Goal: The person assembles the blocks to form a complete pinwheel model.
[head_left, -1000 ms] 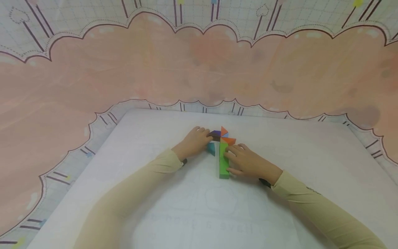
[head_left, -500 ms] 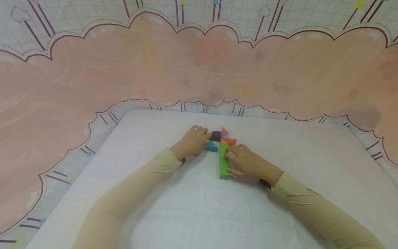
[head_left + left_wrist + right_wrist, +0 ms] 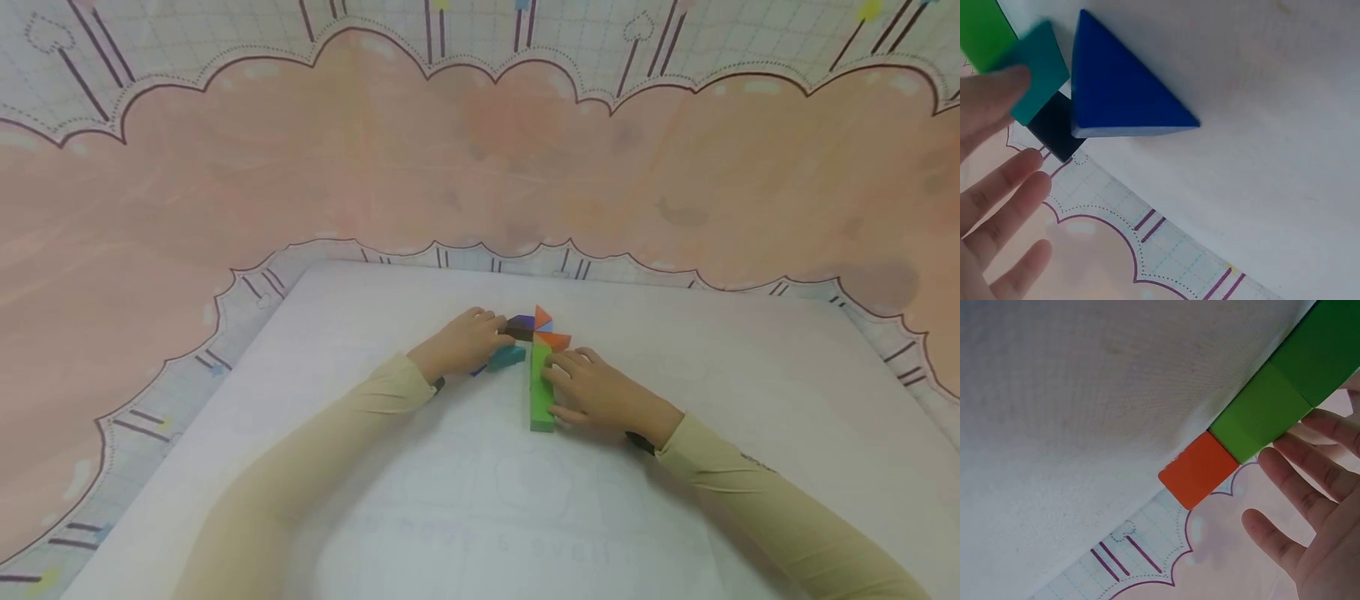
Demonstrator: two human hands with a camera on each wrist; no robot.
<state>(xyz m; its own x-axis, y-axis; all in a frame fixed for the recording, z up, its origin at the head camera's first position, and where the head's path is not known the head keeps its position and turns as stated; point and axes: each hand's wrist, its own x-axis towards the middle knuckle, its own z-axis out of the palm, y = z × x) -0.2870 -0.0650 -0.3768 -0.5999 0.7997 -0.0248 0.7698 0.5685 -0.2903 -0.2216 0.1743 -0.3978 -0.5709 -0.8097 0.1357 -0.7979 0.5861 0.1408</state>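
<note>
My left hand (image 3: 461, 342) pinches a teal block (image 3: 508, 357), its thumb across one face in the left wrist view; the block is tilted. Behind it shows a dark block (image 3: 1057, 128), and a blue triangular block (image 3: 1122, 94) stands beside it, mostly hidden under the hand in the head view. My right hand (image 3: 596, 387) rests against the right side of a row of green blocks (image 3: 541, 400), fingers loosely extended and spread. At the far end of that row lie an orange triangular block (image 3: 555, 341) and another orange triangle (image 3: 542, 317), arranged like a pinwheel.
A purple block (image 3: 522, 321) and a small light-blue piece (image 3: 547, 327) belong to the pinwheel cluster. The white tabletop (image 3: 420, 483) spreads around it. A pink-and-white patterned cloth (image 3: 450, 167) lies beyond the table's far edge.
The teal block has turned in my left fingers, from pointing down to lying sideways and now tilted, with the hand shifting slightly. My right hand has stayed at the green blocks.
</note>
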